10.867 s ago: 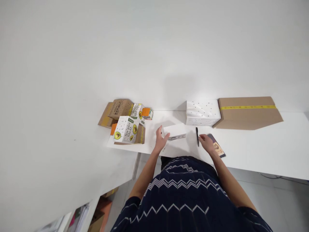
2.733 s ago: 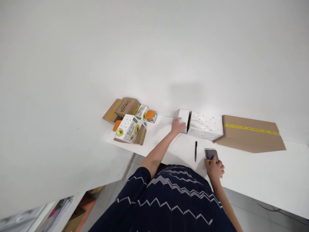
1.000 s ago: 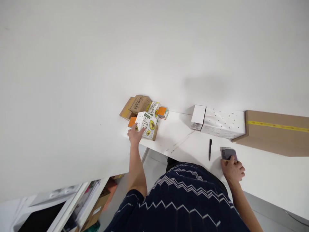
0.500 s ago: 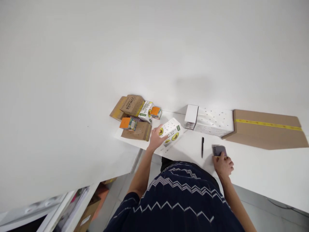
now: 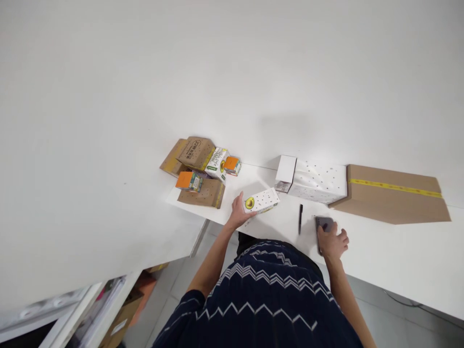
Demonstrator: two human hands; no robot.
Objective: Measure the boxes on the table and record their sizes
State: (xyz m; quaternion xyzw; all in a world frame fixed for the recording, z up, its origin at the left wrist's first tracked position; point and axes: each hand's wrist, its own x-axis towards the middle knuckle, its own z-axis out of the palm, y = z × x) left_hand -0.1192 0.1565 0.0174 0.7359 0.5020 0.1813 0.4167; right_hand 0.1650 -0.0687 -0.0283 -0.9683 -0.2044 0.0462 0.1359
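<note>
My left hand [image 5: 238, 212] grips the left end of a white carton with avocado pictures [image 5: 263, 200], which rests low at the table, its narrow spotted side facing up. My right hand [image 5: 332, 241] has its fingers spread over a dark phone [image 5: 322, 223] lying on the white table, with a fingertip at the phone. Between the hands lies a black pen [image 5: 300, 220]. Beyond the carton stands a white box with a raised flap [image 5: 286, 169], beside a spotted white package [image 5: 319, 181].
At the left are brown cartons [image 5: 197, 153], another avocado carton [image 5: 217, 163] and two small orange-topped boxes [image 5: 188, 181] [image 5: 232, 164]. A long brown box with yellow tape [image 5: 395, 205] lies at the right by the wall. Shelves with stored items [image 5: 105, 309] are at lower left.
The avocado carton has turned from its broad face to its narrow side and come lower. The phone has gone from tilted to flat, and my right fingers have spread apart.
</note>
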